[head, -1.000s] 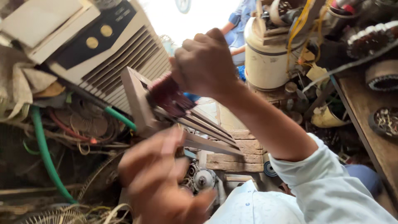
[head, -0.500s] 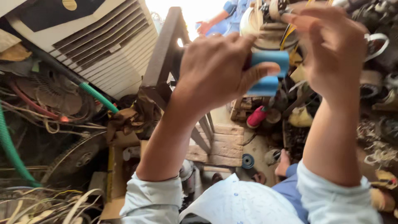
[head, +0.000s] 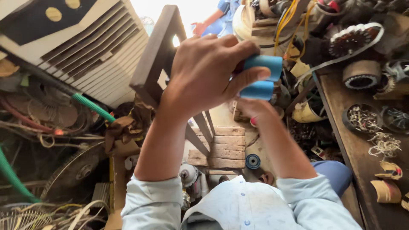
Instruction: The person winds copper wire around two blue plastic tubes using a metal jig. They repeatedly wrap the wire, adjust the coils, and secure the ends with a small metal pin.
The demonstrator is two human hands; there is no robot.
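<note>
My left hand point(head: 204, 72) is raised in the middle of the view, shut around the two blue handles of a plier-like tool point(head: 262, 76); the tool's jaws are hidden behind my fingers. My right hand point(head: 254, 109) is lower, just under the blue handles. Most of it is covered by my left hand and the tool, so its fingers cannot be made out. A dark wooden frame point(head: 155, 55) stands right behind my left hand.
A white air cooler with louvres point(head: 81, 47) leans at the top left, with a green ribbed hose point(head: 91, 106) and tangled wires below. Bricks point(head: 221, 147) lie on the floor. A wooden bench point(head: 362, 140) at right holds motor windings. Another person in blue point(head: 221, 12) is at the top.
My right hand has dropped from the upper right to below the blue handles. My left hand keeps hold of the tool, and the view has shifted slightly.
</note>
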